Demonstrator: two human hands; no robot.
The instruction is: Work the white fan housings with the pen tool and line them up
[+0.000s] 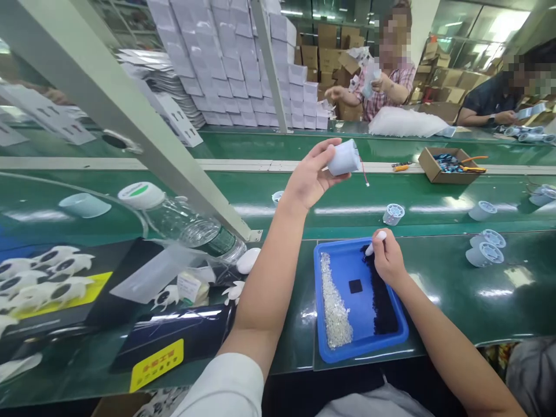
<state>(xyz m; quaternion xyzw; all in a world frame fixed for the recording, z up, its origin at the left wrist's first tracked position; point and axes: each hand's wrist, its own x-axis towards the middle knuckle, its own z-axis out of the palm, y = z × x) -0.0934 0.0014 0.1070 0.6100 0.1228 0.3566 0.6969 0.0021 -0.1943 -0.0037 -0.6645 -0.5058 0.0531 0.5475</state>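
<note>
My left hand [309,176] is raised over the green belt, shut on a small white cup-shaped plastic part [344,158] with a thin red wire [365,174] hanging from it. My right hand [388,258] hovers over the far end of a blue tray [322,333], pinching a short white stick-like tool [375,242] whose tip points at the tray's dark pieces. The tray holds a strip of tiny clear bits [335,304] on the left, a band of small black pieces [382,301] on the right and one black square [355,286] in the middle.
Several white round parts [393,214] lie on the green conveyor [434,200], more at the right [485,249]. A water bottle [182,223] lies at left beside plastic bags and printed boxes. A cardboard box with tools [449,165] sits beyond. Two people work across the line.
</note>
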